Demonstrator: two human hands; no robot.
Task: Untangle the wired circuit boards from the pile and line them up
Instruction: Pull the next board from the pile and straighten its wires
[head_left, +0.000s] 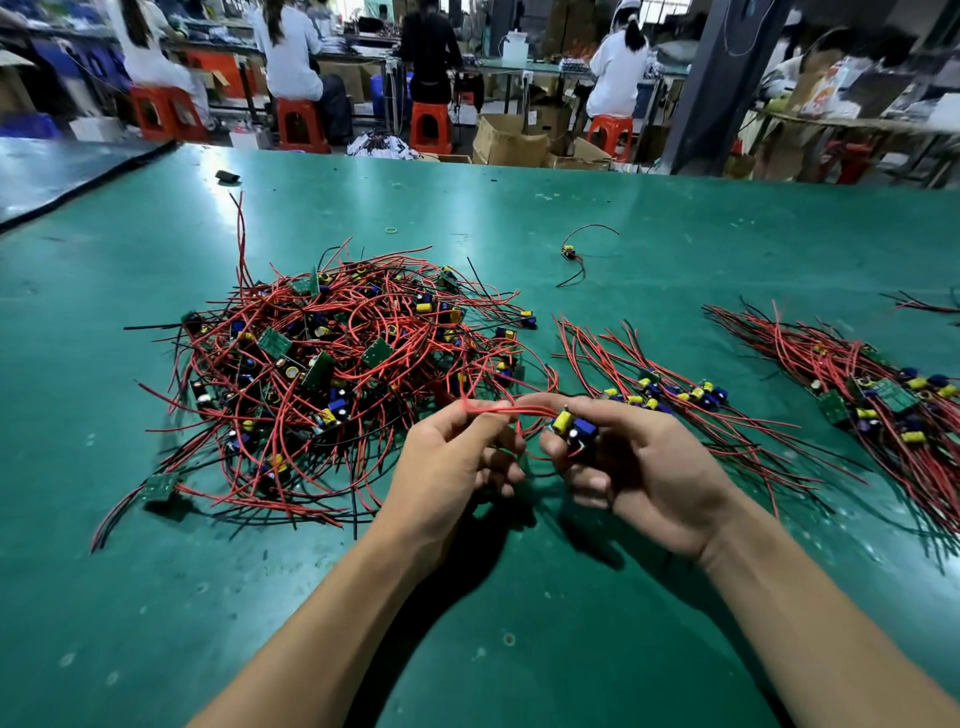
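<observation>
Head view: both hands are raised just above the green tabletop (519, 649), close together near the middle of the frame. The right hand (639, 478) curls its fingers and thumb round a small circuit board (574, 428) that carries a yellow part and a blue part, turned up toward the camera. From this board the red wire (511, 410) runs out leftward, roughly level across the view, into the left hand (457, 457), which pinches it between thumb and fingertips with the other fingers bent beneath. Beyond the left hand the wire loops away toward the pile (337, 364), a wide tangled heap of red and black leads and green boards lying to the left of the hands and farther from the person; its wires point every way, and one red lead sticks up at its far edge. To the right of the pile, just behind the right hand, lies a lined-up bundle (670, 389): its wires run slantwise from far left to near right, with the boards gathered in a band across their middle. A second bundle (883, 395) lies well to the right with much the same slant. A lone board (569, 253) with curved leads sits apart, farther back on the tabletop. A small yellowish ring (391, 229) and a dark block (228, 176) lie beyond the pile. Behind the tabletop, people sit on orange stools (430, 127) at other benches.
</observation>
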